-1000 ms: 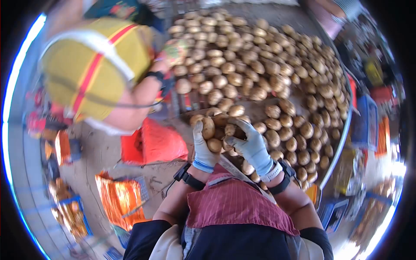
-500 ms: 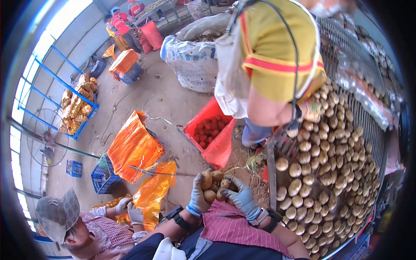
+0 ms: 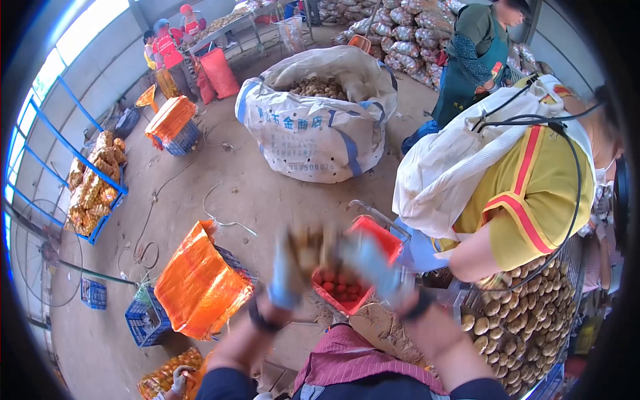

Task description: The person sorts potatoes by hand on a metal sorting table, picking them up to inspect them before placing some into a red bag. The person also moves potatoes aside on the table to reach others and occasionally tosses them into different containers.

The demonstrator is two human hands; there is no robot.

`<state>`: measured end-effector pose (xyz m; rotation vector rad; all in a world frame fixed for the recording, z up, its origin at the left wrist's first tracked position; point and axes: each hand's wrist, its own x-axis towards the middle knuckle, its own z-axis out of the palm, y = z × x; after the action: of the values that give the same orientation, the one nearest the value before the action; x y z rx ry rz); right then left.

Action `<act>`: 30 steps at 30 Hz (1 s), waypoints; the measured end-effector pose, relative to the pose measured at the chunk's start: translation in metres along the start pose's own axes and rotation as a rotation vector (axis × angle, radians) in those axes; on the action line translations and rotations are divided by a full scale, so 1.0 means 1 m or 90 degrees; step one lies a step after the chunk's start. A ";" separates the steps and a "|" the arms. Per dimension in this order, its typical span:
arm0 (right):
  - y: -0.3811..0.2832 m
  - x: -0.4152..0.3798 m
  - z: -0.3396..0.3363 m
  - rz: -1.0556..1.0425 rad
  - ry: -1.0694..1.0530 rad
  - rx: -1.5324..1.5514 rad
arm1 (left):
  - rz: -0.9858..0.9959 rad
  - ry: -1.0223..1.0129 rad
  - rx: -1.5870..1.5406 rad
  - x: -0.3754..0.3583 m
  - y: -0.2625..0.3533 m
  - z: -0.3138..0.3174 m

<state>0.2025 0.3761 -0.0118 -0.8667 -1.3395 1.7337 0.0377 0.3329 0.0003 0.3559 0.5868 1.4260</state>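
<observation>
— Head view is blurred; both gloved hands, left hand [image 3: 288, 270] and right hand [image 3: 369, 265], look cupped together round a clutch of potatoes [image 3: 312, 248], above the red crate [image 3: 383, 241].
— Fingers closed?
— Curled round them, I'd say, though how tightly, can't tell. Best keep the cup tight and low over that crate.
</observation>
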 end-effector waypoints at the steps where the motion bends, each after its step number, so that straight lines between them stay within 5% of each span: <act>1: 0.009 0.076 -0.031 -0.154 0.063 -0.009 | -0.039 -0.100 0.282 0.065 0.054 -0.015; 2: 0.005 0.165 -0.060 -0.437 0.324 -0.483 | 0.112 -0.067 0.230 0.129 0.090 0.010; 3: -0.110 0.137 -0.036 -0.126 0.359 -0.328 | 0.267 -0.037 0.180 0.168 0.111 0.025; 4: -0.105 0.146 -0.046 -0.222 0.387 -0.293 | 0.267 -0.044 0.180 0.170 0.115 0.024; 5: -0.101 0.157 -0.062 -0.324 0.413 -0.257 | 0.245 0.065 0.225 0.171 0.116 0.020; 6: -0.090 0.143 -0.064 -0.263 0.367 -0.187 | 0.218 0.179 0.267 0.167 0.109 0.010; 7: -0.066 0.111 -0.061 -0.196 0.323 -0.114 | 0.162 0.119 0.316 0.154 0.089 -0.023; 8: -0.032 0.091 -0.063 -0.171 0.340 -0.255 | 0.109 0.052 0.364 0.138 0.060 -0.067; 9: 0.000 0.067 -0.047 -0.087 0.307 0.086 | 0.062 0.028 0.375 0.120 0.031 -0.108; 11: 0.068 0.026 -0.038 0.083 0.353 0.186 | -0.091 0.211 0.366 0.066 -0.016 -0.124; 14: 0.166 -0.008 -0.030 0.067 0.371 0.058 | -0.176 0.198 0.408 0.024 -0.074 -0.147; 16: 0.201 -0.039 -0.041 0.115 0.298 -0.145 | -0.194 0.159 0.451 0.003 -0.100 -0.129; 17: 0.163 -0.060 -0.036 0.181 0.252 -0.267 | -0.192 0.114 0.453 -0.007 -0.110 -0.123; 20: 0.129 -0.132 -0.043 0.253 0.245 -0.257 | -0.247 -0.013 0.490 -0.033 -0.140 -0.131; 21: 0.127 -0.148 -0.047 0.267 0.294 -0.243 | -0.225 -0.071 0.656 -0.039 -0.140 -0.131; 22: 0.121 -0.169 -0.056 0.194 0.290 -0.320 | -0.206 -0.170 0.814 -0.042 -0.139 -0.131; 23: 0.115 -0.202 -0.062 0.145 0.307 -0.398 | -0.262 -0.173 0.700 -0.046 -0.134 -0.114; 26: 0.082 -0.245 -0.075 0.081 0.596 -0.606 | -0.431 -0.158 0.557 -0.045 -0.142 -0.074; 30: 0.042 -0.280 -0.134 0.086 0.910 -0.709 | -0.219 -0.392 0.684 -0.037 -0.227 -0.012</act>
<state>0.4444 0.1843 -0.0653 -2.1847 -1.0172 -0.0626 0.2150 0.2659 -0.1311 1.4063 0.8055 0.5029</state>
